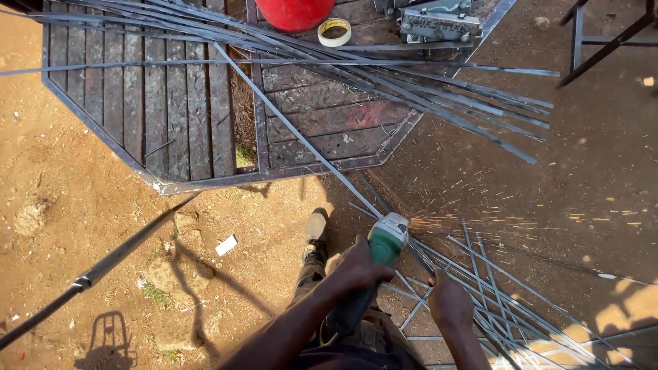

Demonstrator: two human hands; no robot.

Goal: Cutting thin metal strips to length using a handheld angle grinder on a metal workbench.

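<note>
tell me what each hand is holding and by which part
Left hand grips the green angle grinder around its body. Right hand holds a thin metal rod near the cut.

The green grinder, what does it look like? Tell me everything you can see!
The grinder has a green plastic-looking body with a pale grey metal head. It points away from the person, tilted down, its head against a long thin metal rod that slants off the table's edge. Orange sparks fly out to the right. The left hand grips its body from above. The right hand does not touch it; it rests on the rods beside it.
</note>
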